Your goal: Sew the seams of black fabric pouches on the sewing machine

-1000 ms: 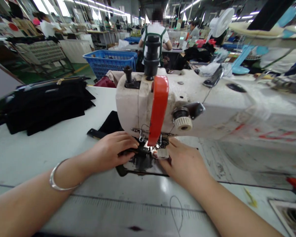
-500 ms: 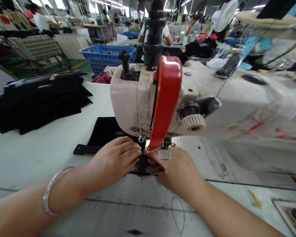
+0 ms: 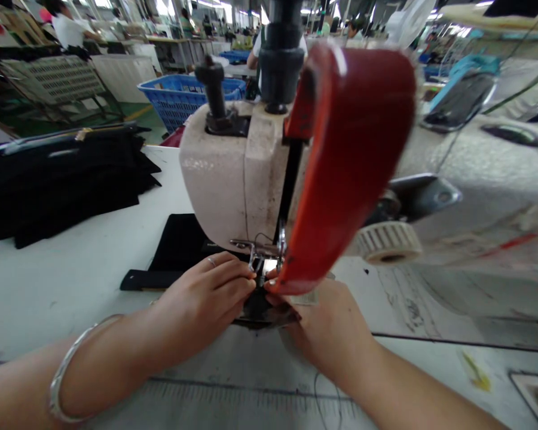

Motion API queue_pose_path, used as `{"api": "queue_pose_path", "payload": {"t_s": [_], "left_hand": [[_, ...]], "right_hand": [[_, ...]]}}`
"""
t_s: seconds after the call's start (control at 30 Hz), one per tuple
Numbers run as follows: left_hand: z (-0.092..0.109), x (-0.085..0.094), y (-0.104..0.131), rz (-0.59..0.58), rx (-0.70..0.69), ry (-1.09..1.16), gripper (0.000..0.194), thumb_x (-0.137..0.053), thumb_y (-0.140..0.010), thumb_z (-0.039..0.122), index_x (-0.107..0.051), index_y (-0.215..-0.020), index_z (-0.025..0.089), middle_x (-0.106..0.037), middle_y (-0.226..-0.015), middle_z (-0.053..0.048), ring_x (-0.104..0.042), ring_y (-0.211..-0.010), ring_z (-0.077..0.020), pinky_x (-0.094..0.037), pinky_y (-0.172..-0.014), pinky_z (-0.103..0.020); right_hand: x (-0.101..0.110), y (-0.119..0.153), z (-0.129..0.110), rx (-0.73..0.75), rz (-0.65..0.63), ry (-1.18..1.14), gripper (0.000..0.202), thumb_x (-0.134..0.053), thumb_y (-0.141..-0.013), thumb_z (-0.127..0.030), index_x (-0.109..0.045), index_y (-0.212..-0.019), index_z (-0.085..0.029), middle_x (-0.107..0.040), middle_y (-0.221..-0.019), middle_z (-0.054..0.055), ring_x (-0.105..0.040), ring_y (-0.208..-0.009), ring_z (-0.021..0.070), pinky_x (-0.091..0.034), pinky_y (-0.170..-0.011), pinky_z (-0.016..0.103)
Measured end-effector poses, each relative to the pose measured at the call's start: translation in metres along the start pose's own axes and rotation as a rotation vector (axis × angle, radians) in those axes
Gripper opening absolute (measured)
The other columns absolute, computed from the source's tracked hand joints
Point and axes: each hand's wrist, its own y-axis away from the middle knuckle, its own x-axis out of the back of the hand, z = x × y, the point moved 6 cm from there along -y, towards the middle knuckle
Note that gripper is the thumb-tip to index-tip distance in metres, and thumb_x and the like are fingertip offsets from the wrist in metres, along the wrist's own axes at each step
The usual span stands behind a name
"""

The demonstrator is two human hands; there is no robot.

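Both my hands are at the needle area of a white sewing machine (image 3: 215,173) with a red guard (image 3: 354,167) on its head. My left hand (image 3: 206,298), wearing a ring and a bangle, pinches a piece of black fabric (image 3: 174,242) at the needle. Part of that fabric lies flat to the left, with a folded strip along its near edge. Opposite it, my right hand (image 3: 327,316) has its fingers closed on the same fabric, partly hidden behind the red guard. The fingertips of both hands are close together, just in front of the presser foot.
A stack of black fabric pieces (image 3: 63,179) lies at the left of the white table (image 3: 94,263). Beyond it stands a blue plastic basket (image 3: 174,101). A ruler scale (image 3: 215,397) runs along the near side, with a loose thread (image 3: 318,394). Other people work in the background.
The view has moved closer to the machine, so its head and red guard look larger. Both hands stay at the needle, holding the black fabric.
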Motion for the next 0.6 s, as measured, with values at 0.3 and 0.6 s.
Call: {"api": "queue_pose_path", "payload": {"t_s": [0.3, 0.6], "left_hand": [[0.0011, 0.0028, -0.0034, -0.026, 0.022, 0.023, 0.046, -0.027, -0.107, 0.023, -0.069, -0.09, 0.017, -0.073, -0.092, -0.003, -0.066, -0.094, -0.0148, -0.053, -0.092, -0.028], [-0.0023, 0.0027, -0.0013, -0.03, 0.024, 0.062, 0.036, -0.037, -0.104, 0.018, -0.071, -0.092, 0.018, -0.072, -0.092, -0.003, -0.065, -0.091, -0.0148, -0.053, -0.09, -0.028]], "right_hand": [[0.0029, -0.0006, -0.0028, 0.002, 0.035, -0.006, 0.024, -0.052, -0.079, -0.007, -0.071, -0.09, -0.016, -0.067, -0.078, 0.006, -0.059, -0.065, 0.0185, -0.042, -0.057, 0.028], [0.0096, -0.0002, -0.0104, 0.111, 0.063, 0.037, 0.043, -0.045, -0.065, 0.002, -0.073, -0.09, -0.02, -0.071, -0.082, 0.004, -0.063, -0.066, 0.0195, -0.046, -0.055, 0.028]]}}
